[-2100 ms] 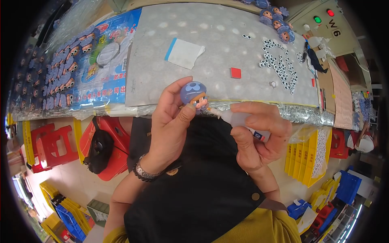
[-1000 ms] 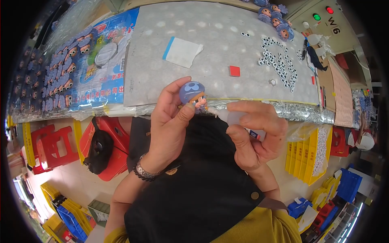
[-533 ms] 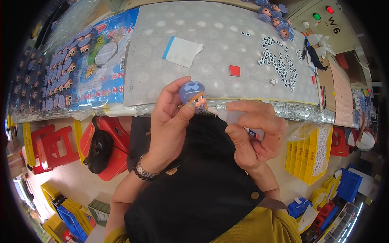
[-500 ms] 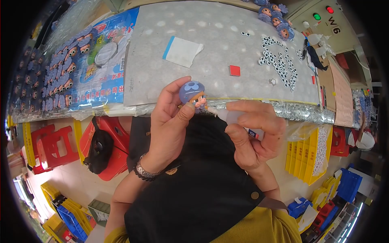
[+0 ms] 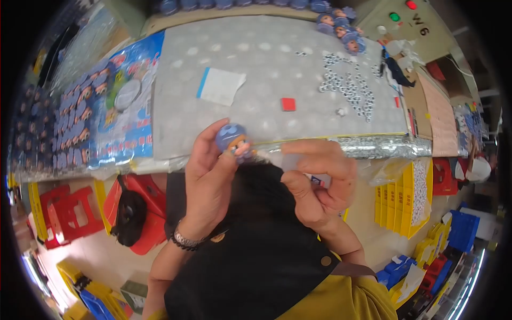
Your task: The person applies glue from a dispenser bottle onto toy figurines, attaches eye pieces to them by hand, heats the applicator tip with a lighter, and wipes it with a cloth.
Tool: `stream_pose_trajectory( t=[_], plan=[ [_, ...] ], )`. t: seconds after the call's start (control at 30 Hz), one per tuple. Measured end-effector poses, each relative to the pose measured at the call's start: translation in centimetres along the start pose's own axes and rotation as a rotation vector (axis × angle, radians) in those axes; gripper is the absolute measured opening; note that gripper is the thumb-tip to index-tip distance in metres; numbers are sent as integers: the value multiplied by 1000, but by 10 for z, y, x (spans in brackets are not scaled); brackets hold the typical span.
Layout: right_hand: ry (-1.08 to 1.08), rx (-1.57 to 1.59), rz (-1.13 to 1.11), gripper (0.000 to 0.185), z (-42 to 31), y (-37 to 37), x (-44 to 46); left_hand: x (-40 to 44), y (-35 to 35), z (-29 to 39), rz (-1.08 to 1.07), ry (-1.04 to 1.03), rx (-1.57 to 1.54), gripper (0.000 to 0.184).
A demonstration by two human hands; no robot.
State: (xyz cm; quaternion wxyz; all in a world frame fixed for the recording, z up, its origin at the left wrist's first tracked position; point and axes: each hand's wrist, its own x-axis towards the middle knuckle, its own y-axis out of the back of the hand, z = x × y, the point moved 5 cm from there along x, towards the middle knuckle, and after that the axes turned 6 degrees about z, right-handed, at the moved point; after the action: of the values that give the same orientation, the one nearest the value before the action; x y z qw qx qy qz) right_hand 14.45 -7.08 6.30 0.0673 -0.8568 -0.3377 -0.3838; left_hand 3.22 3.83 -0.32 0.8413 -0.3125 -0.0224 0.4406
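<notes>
Between the thumb and fingers of my left hand (image 5: 207, 184) is a small doll figure (image 5: 231, 137) with a blue flower-marked cap, tilted with its face to the right. My right hand (image 5: 326, 181) is closed around a white squeeze bottle (image 5: 289, 161), its narrow nozzle pointing left at the doll's face. Blur hides whether the nozzle touches it. Both hands are just over the near edge of the grey padded work surface (image 5: 240, 120). On that surface lie a white paper piece with a blue edge (image 5: 223, 86) and a red square (image 5: 288, 104).
Many small black-and-white ringed pieces (image 5: 349, 88) are scattered at the right. Several blue-capped dolls (image 5: 352, 42) lie at the back right, and rows of them (image 5: 72, 125) stand at the left. Below the table are a red stool (image 5: 144, 213) and yellow crates (image 5: 400, 200).
The camera view has shifted, so the table appears lower and further left. Both hands keep their grips, and the doll and bottle stay close together.
</notes>
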Motion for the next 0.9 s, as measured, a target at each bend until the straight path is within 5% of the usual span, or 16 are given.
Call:
stream_pose_trajectory(
  t=[0.1, 0.2, 0.33, 0.47, 0.67, 0.9],
  plan=[
    [16, 28, 126, 27, 4, 20, 9, 3, 2, 6, -2, -13, -17, 55],
    [-662, 660, 400, 29, 32, 45, 3, 11, 6, 13, -1, -51, -67, 52],
    [-444, 660, 527, 32, 59, 112, 8, 25, 12, 25, -70, -85, -79, 57],
    [-451, 653, 684, 34, 80, 188, 5, 42, 30, 32, -35, -49, -127, 65],
    [-524, 9, 740, 41, 111, 257, 8, 51, 42, 33, -183, -76, -44, 69],
    [-599, -288, 636, 43, 155, 262, 4, 52, 36, 33, -122, -46, 51, 82]
  ],
)
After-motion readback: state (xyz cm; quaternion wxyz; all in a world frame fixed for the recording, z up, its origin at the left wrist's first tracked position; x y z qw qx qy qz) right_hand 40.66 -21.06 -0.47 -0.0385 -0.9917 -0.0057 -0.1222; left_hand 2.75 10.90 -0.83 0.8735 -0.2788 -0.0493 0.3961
